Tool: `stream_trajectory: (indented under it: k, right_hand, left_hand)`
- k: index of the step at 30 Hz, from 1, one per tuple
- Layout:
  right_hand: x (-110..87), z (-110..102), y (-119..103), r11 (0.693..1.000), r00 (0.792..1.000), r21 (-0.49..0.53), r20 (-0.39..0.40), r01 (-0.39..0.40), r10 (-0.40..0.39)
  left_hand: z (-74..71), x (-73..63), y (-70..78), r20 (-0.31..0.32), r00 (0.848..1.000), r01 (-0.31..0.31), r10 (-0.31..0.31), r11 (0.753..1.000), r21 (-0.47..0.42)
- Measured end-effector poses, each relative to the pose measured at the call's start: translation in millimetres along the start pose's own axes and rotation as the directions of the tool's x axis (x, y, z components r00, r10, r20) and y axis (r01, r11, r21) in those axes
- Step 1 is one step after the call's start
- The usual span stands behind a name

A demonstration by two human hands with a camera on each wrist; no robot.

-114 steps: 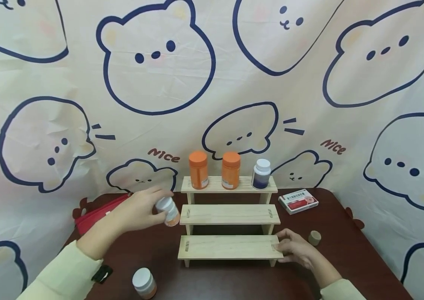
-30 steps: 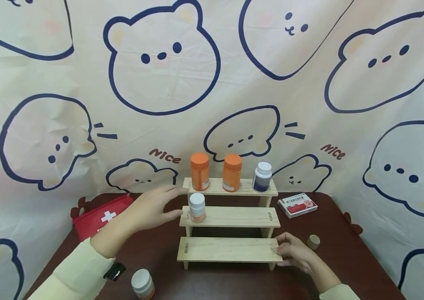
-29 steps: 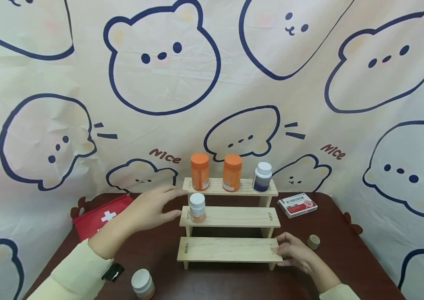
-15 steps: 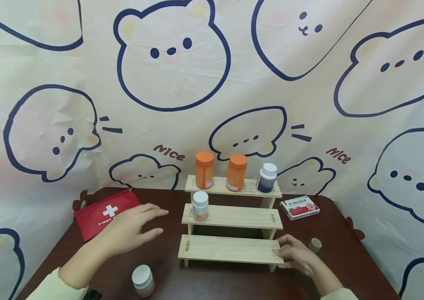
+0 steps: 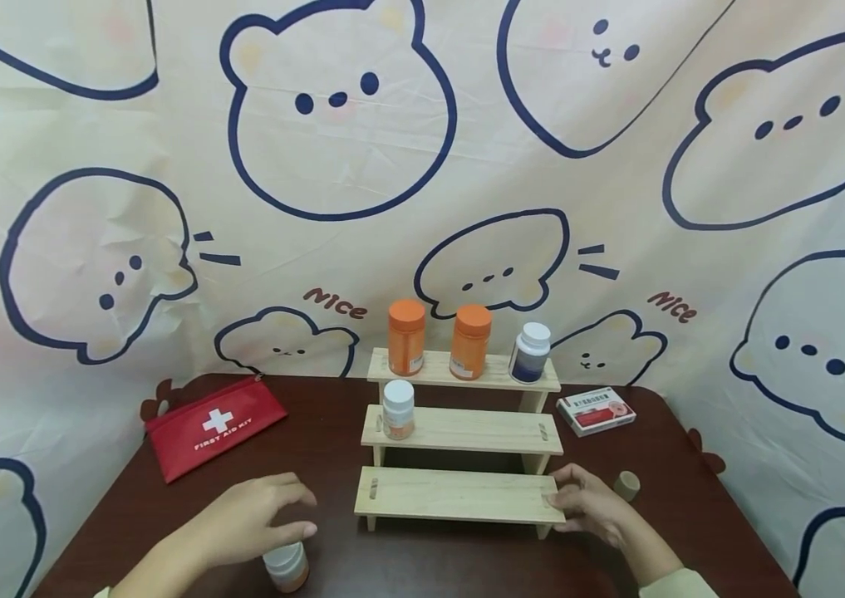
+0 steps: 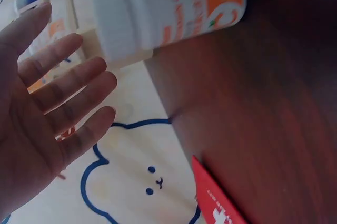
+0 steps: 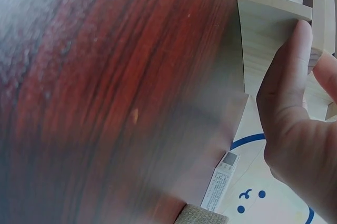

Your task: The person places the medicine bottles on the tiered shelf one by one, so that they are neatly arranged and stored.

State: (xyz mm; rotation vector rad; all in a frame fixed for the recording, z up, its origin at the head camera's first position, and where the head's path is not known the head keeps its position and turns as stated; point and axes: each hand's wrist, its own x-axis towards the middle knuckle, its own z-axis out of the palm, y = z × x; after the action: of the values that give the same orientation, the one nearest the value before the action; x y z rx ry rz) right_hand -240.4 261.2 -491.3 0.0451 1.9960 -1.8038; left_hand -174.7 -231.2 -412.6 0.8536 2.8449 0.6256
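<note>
My left hand (image 5: 253, 519) hovers over a white-capped pill bottle (image 5: 288, 571) at the table's front left. In the left wrist view its fingers are spread and hold nothing, with the bottle (image 6: 174, 13) close beside them. My right hand (image 5: 592, 508) grips the right end of the lowest board of a three-step wooden shelf (image 5: 459, 496). A similar white-capped bottle (image 5: 399, 410) stands at the left of the middle step. Two orange bottles (image 5: 406, 339) and a white-and-navy bottle (image 5: 530, 353) stand upright on the top step.
A red first aid pouch (image 5: 215, 425) lies at the back left of the dark table (image 5: 362, 565). To the shelf's right are a flat medicine box (image 5: 596, 411) and a small round wooden piece (image 5: 627, 486). A patterned cloth (image 5: 332, 166) hangs behind.
My left hand set its bottle on the middle step and let go. It then drew back left and down to above the front bottle. My right hand has kept its hold on the shelf.
</note>
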Motion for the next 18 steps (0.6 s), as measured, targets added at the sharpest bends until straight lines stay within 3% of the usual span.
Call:
stream_trajectory:
  k: [6, 12, 15, 18]
  right_hand:
    - [-0.2, 1, -1, 1.000, 1.000, 0.002, -0.004, 0.005, -0.005]
    - [-1.6, 1, 0, 1.000, 1.000, 0.012, 0.003, 0.012, -0.012]
    - [-2.0, 1, -1, 1.000, 1.000, 0.010, 0.006, 0.013, -0.013]
    - [-2.5, 1, -2, 1.000, 1.000, 0.003, 0.004, 0.011, -0.011]
  left_hand:
    - [8.5, -2.7, -1.4, 0.067, 0.998, -0.016, 0.018, 0.999, -0.040]
    - [12.6, -5.5, 0.1, 0.191, 0.976, 0.118, -0.101, 0.990, -0.080]
    - [12.4, -8.0, 4.7, 0.203, 0.966, 0.180, -0.161, 0.980, -0.082]
    - [12.2, -10.0, 9.7, 0.185, 0.965, 0.203, -0.186, 0.976, -0.078]
